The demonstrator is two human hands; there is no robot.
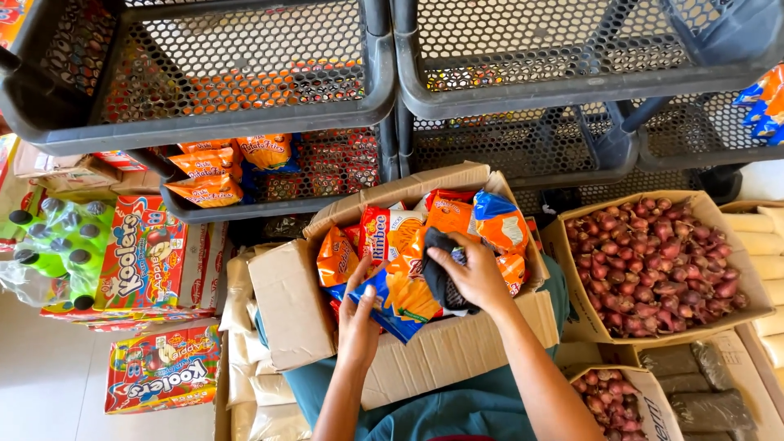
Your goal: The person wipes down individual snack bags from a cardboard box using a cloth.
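Shop floor, mesh racks above. Both hands in snack box: left hand fingers curled on blue packet, right hand gripping dark cloth. Sorting underway; firmer grip needed.

At frame centre, a plain brown cardboard box holds orange, red and blue snack packets, one of them black. Dark grey mesh-patterned baskets fill the top, and reddish-purple shallots sit at right.

Mesh shelves and floor before me

Orange snack packets lie on my dark mesh shelf; a shallot box and green bottles stand on the floor.
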